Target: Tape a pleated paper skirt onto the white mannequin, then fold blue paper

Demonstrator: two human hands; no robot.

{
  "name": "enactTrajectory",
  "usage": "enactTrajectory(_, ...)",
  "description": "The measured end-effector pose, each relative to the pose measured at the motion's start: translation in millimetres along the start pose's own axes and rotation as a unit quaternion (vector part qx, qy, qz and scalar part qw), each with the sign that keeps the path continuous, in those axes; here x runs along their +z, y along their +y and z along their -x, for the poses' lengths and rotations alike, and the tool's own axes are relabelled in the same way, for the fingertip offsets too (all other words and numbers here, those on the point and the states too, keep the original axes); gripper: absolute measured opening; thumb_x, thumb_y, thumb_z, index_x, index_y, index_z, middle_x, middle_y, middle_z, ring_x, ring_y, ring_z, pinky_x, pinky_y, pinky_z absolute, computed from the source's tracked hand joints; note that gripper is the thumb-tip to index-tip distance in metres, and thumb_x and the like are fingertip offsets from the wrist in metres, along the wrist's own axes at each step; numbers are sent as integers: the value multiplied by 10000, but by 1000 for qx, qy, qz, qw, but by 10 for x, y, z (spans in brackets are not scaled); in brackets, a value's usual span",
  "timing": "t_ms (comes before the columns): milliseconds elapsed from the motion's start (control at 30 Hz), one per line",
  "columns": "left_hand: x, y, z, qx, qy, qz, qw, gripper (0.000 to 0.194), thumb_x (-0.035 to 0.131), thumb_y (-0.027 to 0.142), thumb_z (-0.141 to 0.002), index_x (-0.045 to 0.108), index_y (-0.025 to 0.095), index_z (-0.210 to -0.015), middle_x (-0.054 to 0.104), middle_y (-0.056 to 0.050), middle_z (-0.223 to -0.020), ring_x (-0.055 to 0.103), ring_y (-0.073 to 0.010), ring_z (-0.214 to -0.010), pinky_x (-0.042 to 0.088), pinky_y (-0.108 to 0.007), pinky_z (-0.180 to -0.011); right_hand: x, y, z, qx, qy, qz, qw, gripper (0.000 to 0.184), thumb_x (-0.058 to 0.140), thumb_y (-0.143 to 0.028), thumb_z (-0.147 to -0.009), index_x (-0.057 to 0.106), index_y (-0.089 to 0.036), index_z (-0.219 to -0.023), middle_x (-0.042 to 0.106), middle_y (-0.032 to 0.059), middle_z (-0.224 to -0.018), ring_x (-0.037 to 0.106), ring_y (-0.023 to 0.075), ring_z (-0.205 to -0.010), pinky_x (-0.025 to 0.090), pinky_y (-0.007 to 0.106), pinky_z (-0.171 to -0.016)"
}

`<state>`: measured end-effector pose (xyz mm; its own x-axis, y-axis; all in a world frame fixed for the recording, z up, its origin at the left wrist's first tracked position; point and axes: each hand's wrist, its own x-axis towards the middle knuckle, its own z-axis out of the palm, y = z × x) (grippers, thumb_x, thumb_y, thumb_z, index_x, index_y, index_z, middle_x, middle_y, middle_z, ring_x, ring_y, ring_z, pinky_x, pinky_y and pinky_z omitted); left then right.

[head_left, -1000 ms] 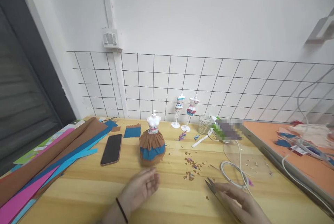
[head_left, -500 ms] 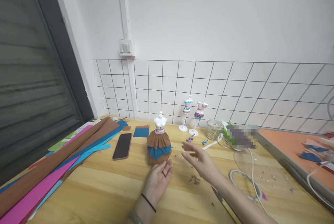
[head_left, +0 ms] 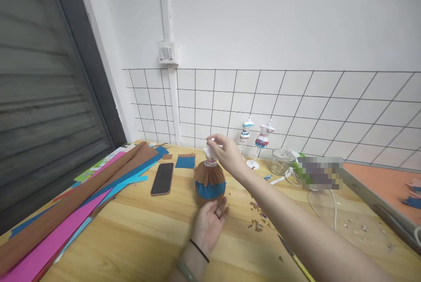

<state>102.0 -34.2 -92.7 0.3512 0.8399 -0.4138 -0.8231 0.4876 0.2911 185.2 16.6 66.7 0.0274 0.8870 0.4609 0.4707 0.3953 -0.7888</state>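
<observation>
A miniature dress form (head_left: pixel 209 152) with a white torso stands on the wooden table, in a gathered paper skirt (head_left: pixel 210 189) of brown and blue tiers. My right hand (head_left: pixel 226 154) reaches across from the right and pinches the form's neck knob between thumb and fingers. Palm up, my left hand (head_left: pixel 210 223) lies at the front hem of the skirt, its fingers loosely curled and apart, the tips by the lower brown tier. Whether they touch the hem I cannot tell. The form's stand is hidden under the skirt.
Two more small dress forms (head_left: pixel 263 139) stand behind, near a glass jar (head_left: pixel 282 162). A phone (head_left: pixel 162 179) and blue paper piece (head_left: pixel 185 161) lie left, beside long paper strips (head_left: pixel 82 198). Paper scraps (head_left: pixel 256 225), a yellow-handled tool (head_left: pixel 301 264) and a white cable (head_left: pixel 334 212) are right.
My right hand has moved left and up from beside the dress form to grip its neck. My left hand stays at the hem. The view has shifted slightly left.
</observation>
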Motion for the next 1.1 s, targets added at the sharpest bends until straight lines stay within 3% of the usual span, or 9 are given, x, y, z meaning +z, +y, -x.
enactTrajectory(133, -1, -3, 23, -11, 7, 3, 1000, 159, 512, 14, -704, 508, 129, -595, 651, -106, -822, 637, -207, -829, 486, -331, -722, 17, 39, -22, -2, 9, -12, 1000, 189, 428, -336, -826, 570, -211, -816, 641, 5, -675, 590, 150, -573, 450, 248, -516)
enactTrajectory(467, -41, 36, 33, 3, -1, 24, 1000, 156, 478, -9, -693, 531, 134, -660, 643, -89, -800, 631, -186, -825, 486, -310, -717, 24, 49, 1, -6, 15, -22, 1000, 266, 421, -356, -828, 572, -182, -959, 643, 20, -711, 595, 155, -588, 467, 263, -539)
enactTrajectory(800, -18, 62, 44, -15, -10, 31, 999, 121, 479, 29, -696, 542, 131, -690, 641, -82, -816, 620, -178, -810, 469, -301, -680, 14, 37, 25, -6, 12, -31, 999, 266, 408, -346, -831, 569, -183, -966, 646, 19, -700, 606, 163, -616, 474, 270, -546)
enactTrajectory(1100, -37, 17, 44, 6, -17, 5, 1000, 112, 570, 80, -733, 510, 159, -681, 638, -50, -755, 608, -165, -715, 459, -331, -678, 4, 69, 18, -7, 18, -31, 999, 277, 416, -356, -828, 570, -180, -975, 629, 12, -684, 592, 153, -586, 474, 263, -542)
